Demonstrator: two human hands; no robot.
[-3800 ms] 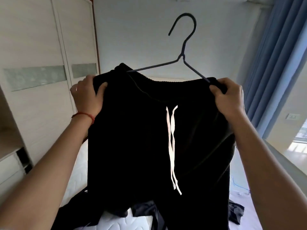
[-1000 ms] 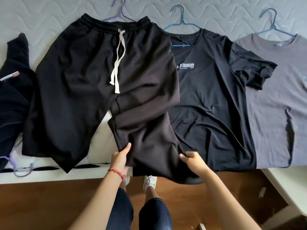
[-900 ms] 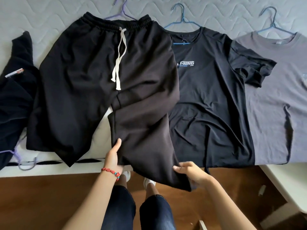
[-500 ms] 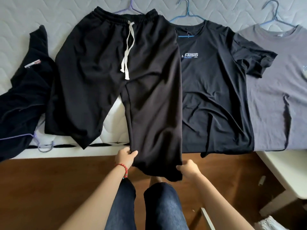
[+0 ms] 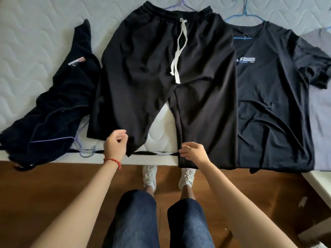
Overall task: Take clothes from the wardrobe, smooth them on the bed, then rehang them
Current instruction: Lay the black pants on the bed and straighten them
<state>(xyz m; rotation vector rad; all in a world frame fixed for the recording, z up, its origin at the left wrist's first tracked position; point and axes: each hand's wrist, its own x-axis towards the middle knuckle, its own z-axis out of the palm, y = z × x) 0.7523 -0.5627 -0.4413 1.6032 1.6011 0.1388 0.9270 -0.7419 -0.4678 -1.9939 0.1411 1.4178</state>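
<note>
At the bed edge (image 5: 157, 161), both hands' fingers pinch the black shorts' (image 5: 161, 72) leg hems.

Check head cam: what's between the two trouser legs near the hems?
In the head view, bare quilted mattress shows in the wedge between the legs of the black trousers. Left hand and right hand sit at the hems.

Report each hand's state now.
Left hand: pinches the hem of the black shorts.
Right hand: grips the other leg's hem.
</note>
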